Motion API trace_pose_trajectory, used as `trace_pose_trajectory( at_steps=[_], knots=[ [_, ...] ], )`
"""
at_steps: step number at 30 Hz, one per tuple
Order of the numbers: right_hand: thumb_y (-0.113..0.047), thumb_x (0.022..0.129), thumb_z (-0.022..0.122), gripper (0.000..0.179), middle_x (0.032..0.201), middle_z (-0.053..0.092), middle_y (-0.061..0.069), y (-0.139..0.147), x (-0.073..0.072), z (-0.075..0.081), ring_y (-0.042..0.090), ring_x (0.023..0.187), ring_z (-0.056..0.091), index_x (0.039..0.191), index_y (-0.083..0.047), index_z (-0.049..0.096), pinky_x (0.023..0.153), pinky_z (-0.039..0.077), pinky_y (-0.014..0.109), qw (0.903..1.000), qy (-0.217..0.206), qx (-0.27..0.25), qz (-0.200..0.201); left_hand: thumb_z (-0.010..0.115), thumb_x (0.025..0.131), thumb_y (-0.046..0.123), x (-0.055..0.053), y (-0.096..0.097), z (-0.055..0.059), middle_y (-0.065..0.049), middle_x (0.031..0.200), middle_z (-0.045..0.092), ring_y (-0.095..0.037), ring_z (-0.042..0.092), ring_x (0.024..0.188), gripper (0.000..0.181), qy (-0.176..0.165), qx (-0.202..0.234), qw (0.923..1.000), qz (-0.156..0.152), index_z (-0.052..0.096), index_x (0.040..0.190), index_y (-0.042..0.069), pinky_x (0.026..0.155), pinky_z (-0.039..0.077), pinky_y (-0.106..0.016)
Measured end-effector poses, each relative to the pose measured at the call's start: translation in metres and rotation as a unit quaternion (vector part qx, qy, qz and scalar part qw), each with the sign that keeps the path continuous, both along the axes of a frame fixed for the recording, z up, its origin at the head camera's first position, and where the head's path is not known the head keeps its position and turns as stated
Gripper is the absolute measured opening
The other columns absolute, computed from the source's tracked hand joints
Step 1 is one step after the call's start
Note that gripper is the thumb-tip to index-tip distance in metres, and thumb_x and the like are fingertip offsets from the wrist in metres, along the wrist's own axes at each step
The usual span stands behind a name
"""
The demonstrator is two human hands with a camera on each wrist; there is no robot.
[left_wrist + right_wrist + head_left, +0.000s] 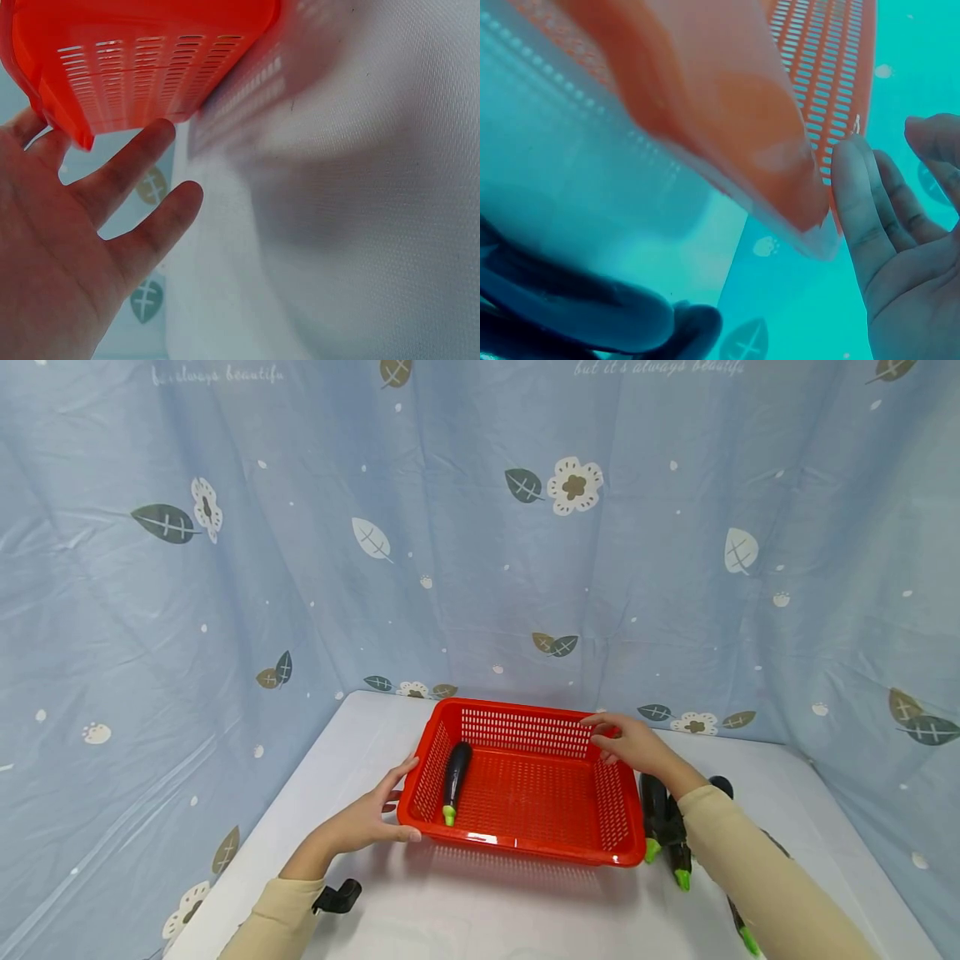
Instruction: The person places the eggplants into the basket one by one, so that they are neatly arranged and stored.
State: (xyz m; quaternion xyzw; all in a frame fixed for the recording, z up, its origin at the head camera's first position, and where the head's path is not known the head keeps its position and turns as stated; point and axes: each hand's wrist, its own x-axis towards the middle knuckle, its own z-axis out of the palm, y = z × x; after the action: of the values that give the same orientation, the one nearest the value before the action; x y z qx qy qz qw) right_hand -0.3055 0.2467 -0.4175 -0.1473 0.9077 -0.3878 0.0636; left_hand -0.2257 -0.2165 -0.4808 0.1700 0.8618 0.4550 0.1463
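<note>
A red plastic basket (525,793) with slotted walls stands in the middle of the head view. One dark eggplant (457,777) with a green stem end lies inside, along its left wall. My left hand (363,822) is at the basket's left side, fingers spread; in the left wrist view some fingers of the hand (60,232) touch the red rim. By the back right corner is my right hand (630,745), thumb apart from the fingers. The right wrist view shows its fingertips close to the slotted wall (821,82); whether they touch is unclear.
Several more eggplants (652,810) lie on the white table (480,927) right of the basket, partly hidden by my right arm. A black device (339,897) sits at my left wrist. Blue patterned curtains (480,568) stand behind and at the sides.
</note>
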Motion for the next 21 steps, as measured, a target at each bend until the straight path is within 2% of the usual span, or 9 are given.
trace_pose_trajectory(
  at_steps=[4, 11, 21],
  knots=[
    [-0.014, 0.103, 0.06, 0.038, 0.124, 0.062, 0.026, 0.004, 0.002, 0.002, 0.032, 0.081, 0.07, 0.138, -0.003, 0.058, 0.072, 0.062, 0.038, 0.9999, -0.006, -0.009, 0.0, 0.088, 0.076, 0.046, 0.0, 0.0, 0.0, -0.013, 0.166, 0.022, -0.039, 0.045, 0.136, 0.114, 0.0, -0.001, 1.0, 0.001, 0.014, 0.163, 0.034, 0.105, 0.048, -0.054],
    [-0.015, 0.103, 0.06, 0.039, 0.125, 0.062, 0.024, 0.014, 0.006, 0.002, 0.027, 0.082, 0.068, 0.139, -0.001, 0.057, 0.072, 0.062, 0.037, 0.9997, -0.01, -0.018, -0.009, 0.087, 0.077, 0.045, 0.0, -0.001, -0.001, -0.011, 0.167, 0.02, -0.037, 0.046, 0.136, 0.114, 0.003, -0.002, 1.0, -0.002, 0.013, 0.163, 0.034, 0.105, 0.048, -0.053],
    [-0.014, 0.103, 0.06, 0.039, 0.124, 0.063, 0.028, 0.029, 0.01, 0.003, 0.023, 0.082, 0.069, 0.139, 0.0, 0.058, 0.069, 0.062, 0.035, 0.9993, 0.016, -0.023, -0.023, 0.088, 0.077, 0.043, 0.001, 0.0, 0.002, -0.013, 0.167, 0.021, -0.038, 0.046, 0.136, 0.115, 0.0, 0.001, 1.0, -0.002, 0.013, 0.163, 0.033, 0.105, 0.048, -0.054]
  ],
)
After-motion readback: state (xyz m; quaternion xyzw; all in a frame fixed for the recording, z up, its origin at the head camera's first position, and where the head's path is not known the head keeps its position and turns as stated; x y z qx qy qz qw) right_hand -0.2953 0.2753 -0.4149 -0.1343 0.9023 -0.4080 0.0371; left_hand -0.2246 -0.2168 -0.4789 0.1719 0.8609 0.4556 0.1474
